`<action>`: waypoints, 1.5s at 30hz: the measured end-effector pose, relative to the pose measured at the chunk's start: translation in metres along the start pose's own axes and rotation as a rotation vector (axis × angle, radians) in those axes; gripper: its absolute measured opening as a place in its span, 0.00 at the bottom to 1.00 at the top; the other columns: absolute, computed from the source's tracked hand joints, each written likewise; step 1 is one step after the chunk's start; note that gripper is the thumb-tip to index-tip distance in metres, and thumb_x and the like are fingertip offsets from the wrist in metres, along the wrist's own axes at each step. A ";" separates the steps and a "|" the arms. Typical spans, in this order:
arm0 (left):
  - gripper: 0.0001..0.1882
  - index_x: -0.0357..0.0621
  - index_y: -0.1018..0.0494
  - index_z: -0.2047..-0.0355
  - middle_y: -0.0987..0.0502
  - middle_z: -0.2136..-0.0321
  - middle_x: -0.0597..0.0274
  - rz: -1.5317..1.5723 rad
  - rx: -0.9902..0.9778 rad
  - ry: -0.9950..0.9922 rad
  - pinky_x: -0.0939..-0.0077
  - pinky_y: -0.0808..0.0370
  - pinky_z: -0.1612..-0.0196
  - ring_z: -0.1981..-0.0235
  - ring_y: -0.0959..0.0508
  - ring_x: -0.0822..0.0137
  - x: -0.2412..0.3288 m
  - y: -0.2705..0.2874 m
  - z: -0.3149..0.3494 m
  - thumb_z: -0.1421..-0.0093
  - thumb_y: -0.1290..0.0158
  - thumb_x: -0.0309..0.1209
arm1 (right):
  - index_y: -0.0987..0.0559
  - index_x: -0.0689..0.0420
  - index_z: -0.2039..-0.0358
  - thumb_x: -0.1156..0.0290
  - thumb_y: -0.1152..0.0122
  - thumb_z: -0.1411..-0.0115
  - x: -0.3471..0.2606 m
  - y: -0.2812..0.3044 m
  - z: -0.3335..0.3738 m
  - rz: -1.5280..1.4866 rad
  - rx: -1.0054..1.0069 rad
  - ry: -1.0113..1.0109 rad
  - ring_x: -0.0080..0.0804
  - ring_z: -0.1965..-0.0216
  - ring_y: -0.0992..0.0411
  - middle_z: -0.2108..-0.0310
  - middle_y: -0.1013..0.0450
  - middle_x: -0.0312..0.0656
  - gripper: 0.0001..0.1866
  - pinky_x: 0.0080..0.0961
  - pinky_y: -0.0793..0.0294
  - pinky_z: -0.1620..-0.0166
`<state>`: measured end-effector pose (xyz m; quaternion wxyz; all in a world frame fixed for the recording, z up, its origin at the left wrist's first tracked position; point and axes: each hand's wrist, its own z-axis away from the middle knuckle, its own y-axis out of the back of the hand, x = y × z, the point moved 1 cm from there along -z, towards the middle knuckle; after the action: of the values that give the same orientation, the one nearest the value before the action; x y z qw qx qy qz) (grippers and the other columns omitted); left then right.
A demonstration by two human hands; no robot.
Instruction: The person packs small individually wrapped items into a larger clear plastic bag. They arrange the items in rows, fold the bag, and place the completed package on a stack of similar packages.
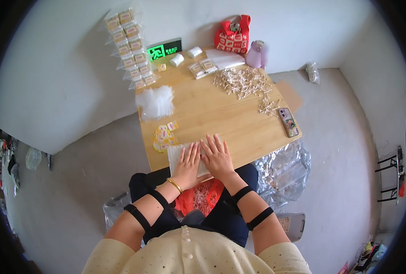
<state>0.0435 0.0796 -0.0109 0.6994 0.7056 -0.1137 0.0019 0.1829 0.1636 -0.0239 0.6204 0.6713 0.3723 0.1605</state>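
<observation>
My left hand [187, 163] lies flat with fingers stretched out on a thin white sheet [173, 156] at the table's near edge. Whether the sheet is paper, cloth or plastic I cannot tell. Beside it my right hand [217, 159] is also flat, fingers a little apart, partly over the sheet and partly on the wood. The hands nearly touch and hide much of the sheet. Just beyond my left hand lie several small yellow and white printed cards [163, 137]. A red plastic bag [198, 197] with small pale pieces sits below the table edge, between my legs.
On the wooden table [207, 114] are clear plastic bags [156, 102], a pile of cotton swabs [242, 83], filled swab packs [203, 68] and a phone [288, 122]. A tall stack of packs [130, 48], a red tote [233, 36] and a purple jug [256, 55] stand at the back.
</observation>
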 end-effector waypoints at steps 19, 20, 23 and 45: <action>0.60 0.28 0.53 0.33 0.56 0.31 0.39 -0.039 0.070 -0.103 0.50 0.62 0.29 0.29 0.57 0.49 0.030 -0.013 0.002 0.49 0.51 0.69 | 0.45 0.52 0.31 0.56 0.55 0.32 0.010 0.004 0.052 -0.215 0.002 -0.136 0.45 0.28 0.57 0.29 0.54 0.45 0.32 0.47 0.56 0.31; 0.60 0.27 0.53 0.33 0.55 0.31 0.39 -0.034 0.000 -0.083 0.50 0.62 0.29 0.29 0.57 0.48 0.033 -0.003 -0.002 0.48 0.51 0.69 | 0.45 0.52 0.31 0.56 0.56 0.32 0.014 0.005 0.053 -0.253 0.031 -0.166 0.46 0.29 0.56 0.29 0.54 0.46 0.31 0.48 0.56 0.31; 0.58 0.26 0.53 0.34 0.54 0.32 0.37 0.034 -0.041 -0.031 0.49 0.62 0.30 0.29 0.54 0.46 0.040 0.019 -0.016 0.45 0.52 0.67 | 0.43 0.54 0.32 0.59 0.57 0.31 0.026 0.015 0.057 -0.376 0.158 -0.279 0.48 0.30 0.54 0.31 0.50 0.49 0.28 0.46 0.54 0.31; 0.33 0.39 0.54 0.31 0.56 0.30 0.48 -0.064 0.312 0.312 0.45 0.68 0.31 0.28 0.60 0.49 -0.018 0.022 -0.011 0.31 0.63 0.42 | 0.37 0.57 0.36 0.55 0.54 0.34 -0.011 0.028 0.011 -0.144 0.263 -0.127 0.41 0.28 0.57 0.31 0.46 0.40 0.30 0.46 0.60 0.29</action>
<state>0.0238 0.0932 0.0086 0.5904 0.7998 0.0200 0.1061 0.1915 0.1490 0.0038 0.5592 0.7273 0.3972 0.0228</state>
